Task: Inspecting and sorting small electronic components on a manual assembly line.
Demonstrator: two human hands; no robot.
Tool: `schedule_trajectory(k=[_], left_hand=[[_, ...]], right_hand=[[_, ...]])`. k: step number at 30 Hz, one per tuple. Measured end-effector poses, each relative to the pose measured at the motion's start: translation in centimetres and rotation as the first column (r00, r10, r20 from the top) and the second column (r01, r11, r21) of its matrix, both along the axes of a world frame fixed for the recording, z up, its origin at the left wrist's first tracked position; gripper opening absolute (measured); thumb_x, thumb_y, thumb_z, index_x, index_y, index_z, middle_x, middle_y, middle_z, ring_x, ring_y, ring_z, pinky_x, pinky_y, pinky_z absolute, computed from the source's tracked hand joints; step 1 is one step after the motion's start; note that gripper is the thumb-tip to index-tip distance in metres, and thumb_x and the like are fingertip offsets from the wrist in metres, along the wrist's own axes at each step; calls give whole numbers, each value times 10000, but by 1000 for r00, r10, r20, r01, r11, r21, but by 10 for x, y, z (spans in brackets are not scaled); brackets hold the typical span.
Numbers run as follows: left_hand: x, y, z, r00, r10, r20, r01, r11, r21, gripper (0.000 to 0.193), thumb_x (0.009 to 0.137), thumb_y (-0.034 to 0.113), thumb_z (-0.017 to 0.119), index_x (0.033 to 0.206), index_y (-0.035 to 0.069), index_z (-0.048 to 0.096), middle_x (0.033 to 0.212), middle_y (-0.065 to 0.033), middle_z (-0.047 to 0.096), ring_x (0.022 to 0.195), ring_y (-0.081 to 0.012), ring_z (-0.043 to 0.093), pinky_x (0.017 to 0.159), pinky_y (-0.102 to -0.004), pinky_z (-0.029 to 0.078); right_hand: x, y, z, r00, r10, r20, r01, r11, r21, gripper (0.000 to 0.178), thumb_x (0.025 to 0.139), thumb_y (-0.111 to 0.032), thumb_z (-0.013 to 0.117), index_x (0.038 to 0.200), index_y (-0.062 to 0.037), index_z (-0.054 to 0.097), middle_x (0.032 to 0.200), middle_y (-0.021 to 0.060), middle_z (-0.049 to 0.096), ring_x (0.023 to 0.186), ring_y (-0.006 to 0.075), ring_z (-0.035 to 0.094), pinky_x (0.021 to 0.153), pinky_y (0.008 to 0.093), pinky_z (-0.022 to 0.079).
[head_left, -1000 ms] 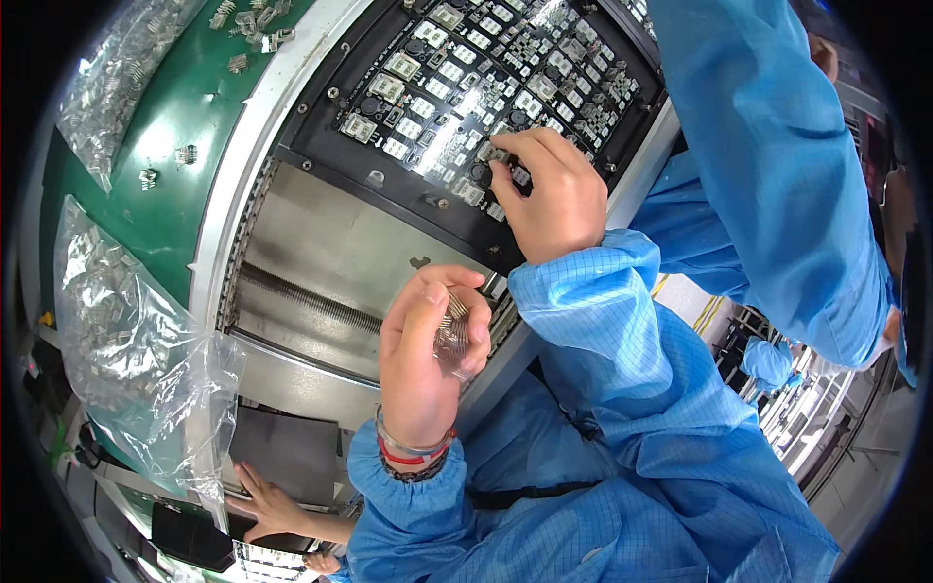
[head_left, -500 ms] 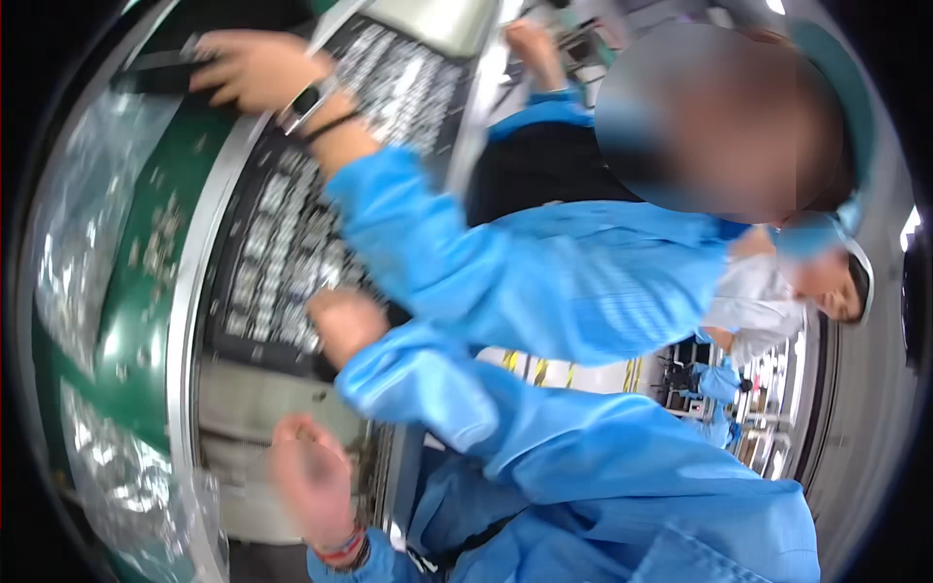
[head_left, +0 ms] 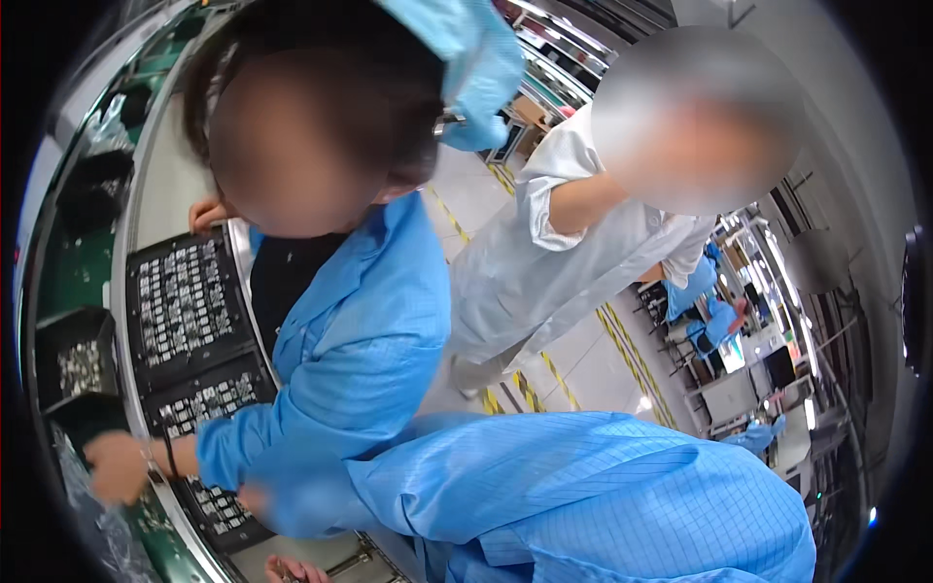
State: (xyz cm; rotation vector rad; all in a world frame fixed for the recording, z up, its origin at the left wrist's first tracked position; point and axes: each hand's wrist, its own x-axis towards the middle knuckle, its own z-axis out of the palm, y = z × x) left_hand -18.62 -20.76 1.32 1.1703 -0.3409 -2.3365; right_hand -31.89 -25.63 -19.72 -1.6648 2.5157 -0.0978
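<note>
At the lower edge my left hand shows only in part, fingers curled; what they hold, if anything, I cannot make out. A blue sleeve covers my right arm, reaching across to the left. Only a blurred bit of my right hand shows at its end, next to the nearer black tray; its fingers are hidden. Small silvery parts stand in rows in this tray and in the farther black tray. A co-worker's hand with a wrist strap reaches across the metal rail.
A co-worker in a blue jacket leans close at left, and a person in white stands behind. A black bin of small parts and clear plastic bags lie on the green surface beyond the rail.
The view has swung up and right, showing more of the room. My left hand now sits at the lower edge. The co-worker's strapped hand is lower in view, near the plastic bags.
</note>
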Motion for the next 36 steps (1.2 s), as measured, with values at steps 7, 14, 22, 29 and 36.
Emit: schedule_trajectory(k=[7,14,22,29,36], left_hand=[[9,-4,-9,987,17,-161,-15,1000,10,202,977,195,334,879,41,423,635,-35,301,461,-123,265,426,-244,264],[15,-3,2,995,97,-35,-96,995,21,224,969,209,353,881,33,459,599,-30,299,430,-117,238,402,-234,258],[25,-6,11,986,137,-99,-140,990,-27,266,967,221,366,834,41,510,606,-39,406,426,-113,268,415,-237,292],[43,-2,8,990,125,-61,-129,989,-66,286,960,260,390,801,54,509,644,-42,460,462,-113,304,467,-257,333],[61,7,-6,974,228,-1,-227,971,-78,199,929,229,414,1006,64,493,649,6,367,448,-51,272,375,-188,218]], right_hand=[[-5,0,9,999,16,29,-16,1000,3,103,755,-104,529,697,-77,610,822,98,617,803,247,613,657,389,516],[-1,-10,16,997,66,31,-67,998,22,107,758,-108,530,696,-74,611,821,102,622,797,251,616,657,394,515],[-2,-9,27,993,109,41,-113,990,86,113,761,-112,531,694,-71,612,819,107,627,791,255,620,656,399,515],[-1,-11,34,990,136,49,-141,981,134,118,764,-116,532,693,-68,614,818,111,632,785,259,623,656,403,515],[18,-10,40,980,158,123,-179,968,177,124,766,-120,532,692,-65,615,817,115,637,779,263,627,655,408,515]])
